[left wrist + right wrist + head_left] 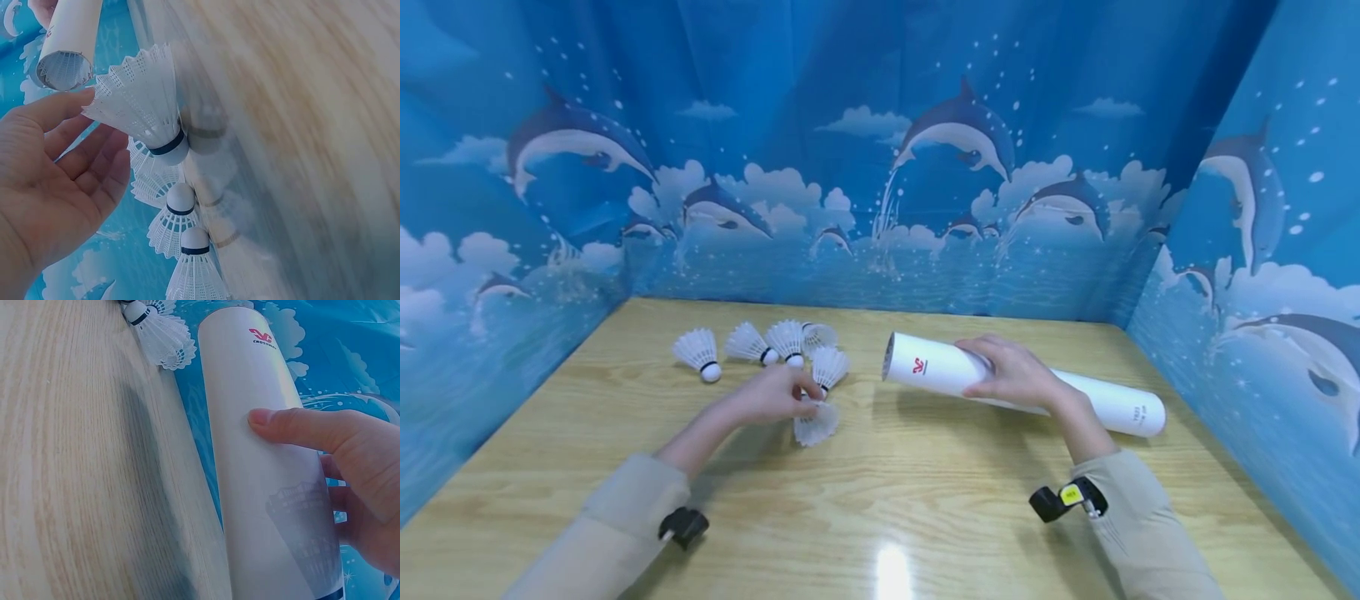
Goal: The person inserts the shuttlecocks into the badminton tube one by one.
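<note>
- The shuttlecock [816, 423] I'm working on lies on the wooden table [880, 500], just in front of the other birdies, its white skirt fanned toward me.
- My left hand [772, 394] is right on top of it; in the head view my fingertips seem to pinch its cork end, though the contact itself is hidden by my fingers.
- From the left wrist view my palm is open and the fingers [94, 164] only loosely bent, with my thumb tip touching the feather rim of a shuttlecock with a dark band; I cannot tell for sure whether that counts as a real pinch.
- Just behind my left hand stands another shuttlecock [829, 367], and further back a loose cluster of four more [760, 343] sits on the tabletop.
- To the right lies the white tube [1120, 402], on its side, its open mouth turned toward the shuttlecocks and a small red logo near that end.
- My right hand [1015, 375] rests over the tube's middle, thumb [294, 425] flat on the cardboard and fingers curled round the far side, holding it steady.
- Around the table runs a blue backdrop [880, 167] printed with dolphins and clouds.
</note>
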### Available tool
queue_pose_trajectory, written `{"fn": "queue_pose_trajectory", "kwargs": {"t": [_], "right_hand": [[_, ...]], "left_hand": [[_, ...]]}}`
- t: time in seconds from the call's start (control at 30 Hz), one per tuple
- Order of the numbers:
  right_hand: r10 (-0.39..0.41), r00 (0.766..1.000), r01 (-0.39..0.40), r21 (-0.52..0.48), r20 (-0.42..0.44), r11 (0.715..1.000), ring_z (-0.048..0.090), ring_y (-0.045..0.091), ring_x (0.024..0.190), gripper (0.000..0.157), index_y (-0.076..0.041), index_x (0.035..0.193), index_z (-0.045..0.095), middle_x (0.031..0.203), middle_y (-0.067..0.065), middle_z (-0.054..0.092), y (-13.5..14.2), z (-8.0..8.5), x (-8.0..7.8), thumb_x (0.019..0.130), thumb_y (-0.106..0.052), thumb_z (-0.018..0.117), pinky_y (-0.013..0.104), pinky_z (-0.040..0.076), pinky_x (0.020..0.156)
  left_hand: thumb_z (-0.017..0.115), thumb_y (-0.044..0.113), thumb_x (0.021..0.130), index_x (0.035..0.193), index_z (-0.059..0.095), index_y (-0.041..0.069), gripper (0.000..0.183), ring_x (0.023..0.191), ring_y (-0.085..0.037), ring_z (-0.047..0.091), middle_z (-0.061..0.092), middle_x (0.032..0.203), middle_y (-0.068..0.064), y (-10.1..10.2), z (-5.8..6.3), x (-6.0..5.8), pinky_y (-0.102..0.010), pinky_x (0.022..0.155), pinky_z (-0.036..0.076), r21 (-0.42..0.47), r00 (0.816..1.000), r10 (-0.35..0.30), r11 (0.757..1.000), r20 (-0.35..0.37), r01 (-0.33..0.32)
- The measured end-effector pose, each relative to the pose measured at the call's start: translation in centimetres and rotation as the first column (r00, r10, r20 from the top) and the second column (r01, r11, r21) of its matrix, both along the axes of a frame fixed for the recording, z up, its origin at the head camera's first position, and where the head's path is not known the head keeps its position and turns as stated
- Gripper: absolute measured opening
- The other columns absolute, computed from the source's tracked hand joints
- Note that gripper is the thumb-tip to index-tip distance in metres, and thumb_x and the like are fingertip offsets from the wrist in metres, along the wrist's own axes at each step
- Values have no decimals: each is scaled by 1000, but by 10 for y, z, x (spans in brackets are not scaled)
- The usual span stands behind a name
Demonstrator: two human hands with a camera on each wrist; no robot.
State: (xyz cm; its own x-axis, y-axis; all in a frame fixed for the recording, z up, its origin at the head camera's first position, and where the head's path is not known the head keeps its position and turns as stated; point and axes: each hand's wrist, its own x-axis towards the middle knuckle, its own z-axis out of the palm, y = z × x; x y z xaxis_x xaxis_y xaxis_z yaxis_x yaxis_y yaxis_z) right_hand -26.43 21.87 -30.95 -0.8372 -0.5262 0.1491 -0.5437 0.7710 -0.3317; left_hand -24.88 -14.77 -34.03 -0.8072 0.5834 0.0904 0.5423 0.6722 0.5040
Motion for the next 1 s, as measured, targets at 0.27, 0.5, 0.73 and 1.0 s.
{"fn": "queue_pose_trajectory", "kwargs": {"t": [0.27, 0.5, 0.73, 1.0], "right_hand": [[-9, 1000, 9, 2, 8, 1000, 51, 32, 112, 72, -11, 134, 49, 128, 12, 52, 0, -2, 0, 72, -32, 79, 52, 44, 86], [-14, 1000, 14, 5, 11, 1000, 51, 32, 112, 72, -10, 134, 49, 128, 12, 52, -1, -2, 0, 72, -31, 79, 52, 44, 86], [-14, 1000, 14, 7, 12, 1000, 50, 33, 113, 72, -11, 134, 49, 129, 13, 52, -1, -3, -1, 72, -32, 79, 53, 43, 87], [-6, 1000, 5, 6, 14, 1000, 50, 33, 114, 72, -10, 134, 49, 130, 13, 51, -1, -3, -1, 72, -32, 79, 52, 43, 88]], "left_hand": [[65, 9, 82, 91, 72, 4, 12, 72, -12, 57, 66, 80, 0, -7, 0, 0, -27, 63, 47, 57, 999, 38, 998, 22, -39], [65, 10, 85, 95, 71, 3, 14, 76, -14, 57, 68, 88, -5, -18, 1, -3, -29, 65, 48, 121, 989, 122, 984, 82, -131], [64, 13, 87, 99, 71, 3, 17, 77, -15, 59, 68, 93, -8, -27, 1, -4, -30, 65, 49, 109, 986, 149, 982, 78, -157], [61, 3, 85, 96, 70, -3, 16, 76, -17, 60, 69, 88, -11, -35, 0, -7, -30, 66, 50, 139, 987, 159, 978, -19, -155]]}}
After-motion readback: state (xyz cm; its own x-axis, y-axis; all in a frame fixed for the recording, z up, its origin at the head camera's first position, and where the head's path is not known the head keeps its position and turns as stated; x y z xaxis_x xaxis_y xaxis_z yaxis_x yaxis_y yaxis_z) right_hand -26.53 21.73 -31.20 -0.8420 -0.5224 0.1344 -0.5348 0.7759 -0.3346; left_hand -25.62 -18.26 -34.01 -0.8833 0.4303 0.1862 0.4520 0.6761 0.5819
